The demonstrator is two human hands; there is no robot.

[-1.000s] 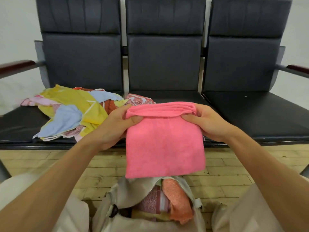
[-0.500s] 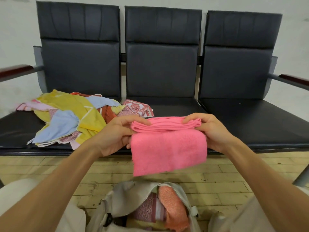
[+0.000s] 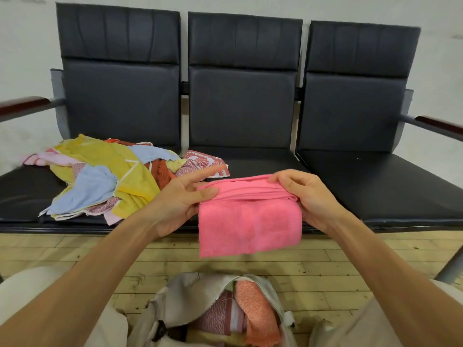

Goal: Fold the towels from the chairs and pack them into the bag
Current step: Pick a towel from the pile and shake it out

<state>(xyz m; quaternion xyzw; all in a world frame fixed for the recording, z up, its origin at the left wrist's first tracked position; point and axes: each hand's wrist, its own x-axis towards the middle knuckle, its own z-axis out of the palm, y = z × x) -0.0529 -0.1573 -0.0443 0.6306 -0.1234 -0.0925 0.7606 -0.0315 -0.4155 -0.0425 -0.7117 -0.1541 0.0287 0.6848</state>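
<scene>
Black chairs (image 3: 240, 108) are lining the wall, loose towels (image 3: 100, 179) lying on the leftmost seat. Left grip (image 3: 180, 199) and right grip (image 3: 308, 196) are pinching the folded pink towel (image 3: 250, 221) in the air, between chairs and open bag (image 3: 190, 296).

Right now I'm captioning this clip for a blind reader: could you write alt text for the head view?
A person's left hand and right hand hold a folded pink towel by its top edge above an open beige bag holding folded towels. A pile of unfolded coloured towels lies on the leftmost of three black chairs.
</scene>
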